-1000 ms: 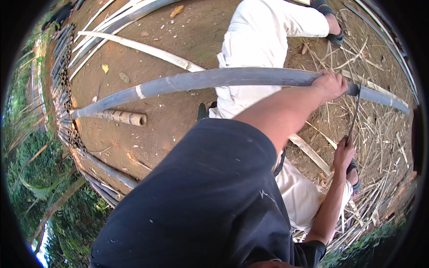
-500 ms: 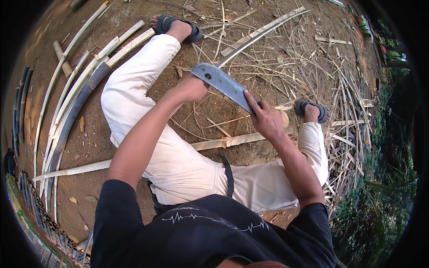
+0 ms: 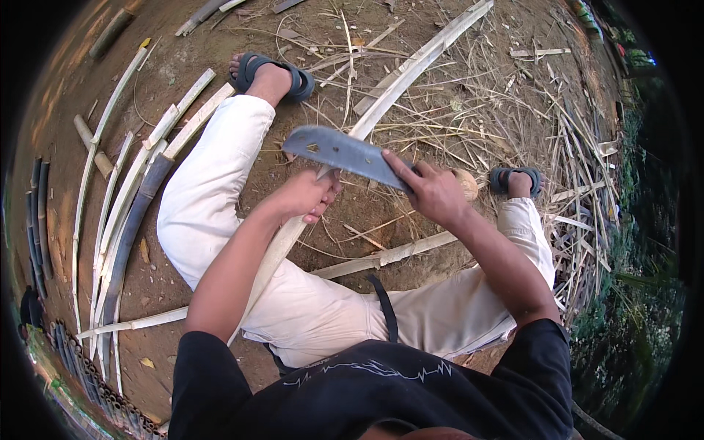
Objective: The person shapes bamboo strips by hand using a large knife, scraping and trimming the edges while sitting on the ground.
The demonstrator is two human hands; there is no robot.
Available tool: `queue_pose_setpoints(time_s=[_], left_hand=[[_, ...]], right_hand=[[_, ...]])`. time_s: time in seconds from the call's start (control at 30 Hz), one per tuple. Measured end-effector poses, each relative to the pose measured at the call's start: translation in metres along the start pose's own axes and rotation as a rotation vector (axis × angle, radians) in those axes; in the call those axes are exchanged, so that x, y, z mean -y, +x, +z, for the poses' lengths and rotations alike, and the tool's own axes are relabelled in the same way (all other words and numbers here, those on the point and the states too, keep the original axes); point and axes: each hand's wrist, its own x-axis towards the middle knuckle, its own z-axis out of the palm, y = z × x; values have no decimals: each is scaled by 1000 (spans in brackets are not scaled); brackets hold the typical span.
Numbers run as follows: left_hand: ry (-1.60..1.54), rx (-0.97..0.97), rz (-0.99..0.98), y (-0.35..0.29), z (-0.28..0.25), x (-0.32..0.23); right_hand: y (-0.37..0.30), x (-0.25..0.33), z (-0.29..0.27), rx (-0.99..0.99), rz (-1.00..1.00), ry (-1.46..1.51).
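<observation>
My right hand [image 3: 438, 194] is closed round the wooden handle of a broad machete [image 3: 356, 154], its forefinger stretched along the steel blade. The blade has several holes and points left, lying across a long pale bamboo strip [image 3: 390, 101]. Just below the blade, my left hand [image 3: 304, 194] is wrapped round this strip. From there the strip runs down beside my left forearm and over my thigh, while its far end reaches toward the upper right. The rounded pale end of the handle shows beyond my right hand.
Split bamboo lengths [image 3: 117, 213] lie in a bundle at the left, near dark bamboo poles [image 3: 37, 220]. Another strip [image 3: 385, 258] crosses the ground before my lap. Thin shavings [image 3: 447, 121] litter the soil between my feet. A heap of strips [image 3: 587, 213] stands at the right.
The bamboo strip has come back toward my body, past my left forearm. My left hand has moved lower, and the machete's tip has swung left and down across the strip.
</observation>
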Motion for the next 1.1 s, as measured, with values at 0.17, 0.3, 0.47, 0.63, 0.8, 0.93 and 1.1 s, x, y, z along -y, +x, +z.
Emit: queue_pose_setpoints(time_s=[0.17,0.3,0.47,0.63,0.8,0.93,1.1], left_hand=[[1,19,19,-1,2,-5],[-53,33,-45,1,-1,-14],[-78,48,-65,0,4,-16],[-86,51,-80,10,12,-34],[-30,-15,-52,9,7,-27],[562,-254,247,16,23,-27],[837,-452,503,12,63,-17]], right_hand=[[42,-77,-8,-10,381,4],[56,-97,-3,-28,334,-39],[61,-138,-1,-62,50,-199],[100,-238,-12,-85,640,-84],[98,-176,1,-218,216,-58],[63,-106,46,-432,379,48],[-12,-38,148,-409,1025,295]])
